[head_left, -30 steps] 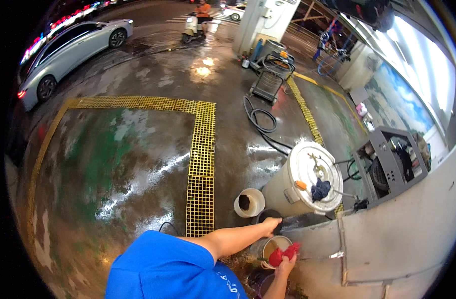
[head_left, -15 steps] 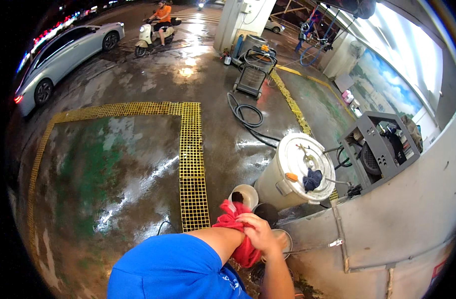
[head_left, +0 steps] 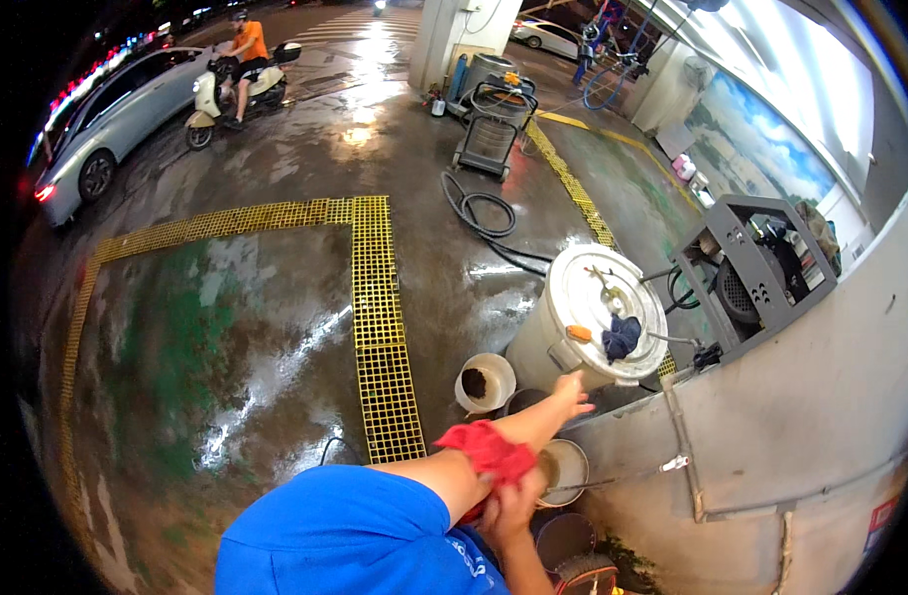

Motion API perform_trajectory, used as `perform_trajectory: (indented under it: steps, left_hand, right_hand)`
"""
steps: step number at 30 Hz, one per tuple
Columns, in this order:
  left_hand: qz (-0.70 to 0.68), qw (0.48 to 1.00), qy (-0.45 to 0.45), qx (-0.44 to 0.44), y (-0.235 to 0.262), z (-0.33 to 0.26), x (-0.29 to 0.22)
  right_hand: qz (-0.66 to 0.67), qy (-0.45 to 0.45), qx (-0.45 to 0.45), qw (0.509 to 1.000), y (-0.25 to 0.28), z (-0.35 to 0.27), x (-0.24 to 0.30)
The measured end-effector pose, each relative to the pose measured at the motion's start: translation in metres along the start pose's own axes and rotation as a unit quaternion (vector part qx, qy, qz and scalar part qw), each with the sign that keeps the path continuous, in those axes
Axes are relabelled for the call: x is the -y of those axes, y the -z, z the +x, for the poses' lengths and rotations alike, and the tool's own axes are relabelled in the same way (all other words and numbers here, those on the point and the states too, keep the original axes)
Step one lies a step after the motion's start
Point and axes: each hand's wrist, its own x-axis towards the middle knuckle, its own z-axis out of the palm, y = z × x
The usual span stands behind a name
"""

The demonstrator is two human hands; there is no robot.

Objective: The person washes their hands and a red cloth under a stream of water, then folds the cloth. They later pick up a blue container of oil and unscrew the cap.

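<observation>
The right hand [head_left: 511, 508] is blurred, but part of a red cloth [head_left: 486, 448] is seen gripped in it; the cloth is draped over the left forearm [head_left: 538, 421] and held against it. The left hand [head_left: 571, 394] is stretched out beyond the cloth, with its fingers extended and loosely parted, and nothing is seen held in it. It is placed in front of the lower side of a large white lidded barrel [head_left: 538, 349]; whether the barrel is touched cannot be told. The shoulder is covered by a blue short-sleeved shirt [head_left: 335, 526].

On the barrel's lid, a bunched navy cloth [head_left: 622, 337] is laid near a small orange object [head_left: 578, 333], which cannot be identified. Left of the barrel, a white bucket [head_left: 504, 367] is set on the wet floor [head_left: 276, 297], with a dark mass [head_left: 474, 383] inside. Beside it, a dark bucket [head_left: 523, 400] is partly hidden by the forearm. A pale bucket of brownish liquid [head_left: 579, 464] is placed near the low wall [head_left: 771, 416].

The floor is crossed by a yellow grating [head_left: 380, 327]. A black hose [head_left: 489, 226] is coiled between the barrel and a wheeled cart [head_left: 489, 139]. At the upper left, a scooter [head_left: 204, 99] is straddled by a person in an orange top [head_left: 251, 42], near a silver car [head_left: 97, 178].
</observation>
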Motion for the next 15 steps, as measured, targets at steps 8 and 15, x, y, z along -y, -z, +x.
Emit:
perform_trajectory:
  steps: [8,15]
  left_hand:
    - [-0.052,0.987,0.143,0.06,-0.067,-0.027,0.03]
    - [0.861,0.328,-0.376,0.097,-0.021,-0.063,0.045]
  right_hand:
    - [0.154,-0.297,-0.366,0.868,0.046,0.048,-0.152]
    - [0.165,0.086,0.119,0.975,0.042,0.092,0.062]
